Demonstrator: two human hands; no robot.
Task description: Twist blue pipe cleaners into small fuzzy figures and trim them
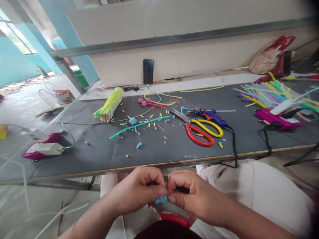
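Observation:
Just in front of the table edge, above my lap, my left hand (147,187) and my right hand (183,189) meet with fingertips pinched together. Between them shows a small blue fuzzy piece (161,199), apparently pipe cleaner, gripped from both sides; my fingers hide part of it. On the table beyond lie a blue fuzzy ball (132,121), a teal pipe cleaner (139,127) and short blue and yellow cut bits. To their right are scissors (199,129) with one red and one yellow handle, spread partly apart, and a blue glue gun (211,118).
A yellow-green pipe cleaner bundle (109,104) lies at left, a multicoloured pile (276,93) at right. Pink pompom stems (147,103) sit mid-table. A phone (148,71) leans on the back panel. Purple power strips (43,149) and cords trail over the table edges.

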